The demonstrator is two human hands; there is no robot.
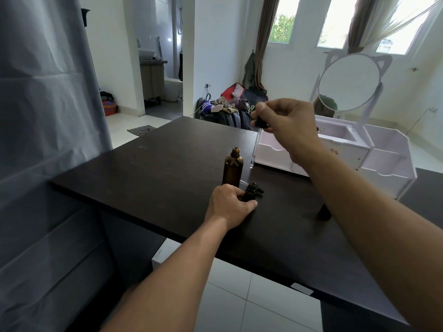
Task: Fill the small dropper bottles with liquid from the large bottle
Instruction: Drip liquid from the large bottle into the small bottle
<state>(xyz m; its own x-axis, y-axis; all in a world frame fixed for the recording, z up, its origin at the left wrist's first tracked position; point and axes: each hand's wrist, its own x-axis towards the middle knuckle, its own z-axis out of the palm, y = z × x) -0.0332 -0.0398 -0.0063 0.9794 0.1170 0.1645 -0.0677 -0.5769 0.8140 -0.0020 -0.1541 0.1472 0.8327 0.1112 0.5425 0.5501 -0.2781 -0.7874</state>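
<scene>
Steadied near the front edge of the dark desk (143,173), a small dropper bottle (249,192) is gripped by the left hand (230,204), fingers and thumb curled round its base. Just behind it, the large bottle (233,167), amber and uncapped, is seen standing upright toward the desk's middle. Raised above both, the right hand (287,123) is shown pinching the black bulb of a dropper (260,123), whose clear glass tube (254,149) hangs down beside the large bottle. Another dark small bottle (324,212) is partly hidden behind the right forearm, toward the desk's right side.

Both bottles are judged to be light, rigid and breakable glass, smooth enough to slip, and best held low round the body. The pipette is thought the most fragile item, to be held by its rubber bulb only.

A white vanity organiser (374,159) with a round mirror (350,82) is set at the desk's far right corner. Beyond, pale floor tiles, a heap of clothes and bags (230,109) against the wall, brown curtains and bright windows are seen; grey fabric is hung at left.
</scene>
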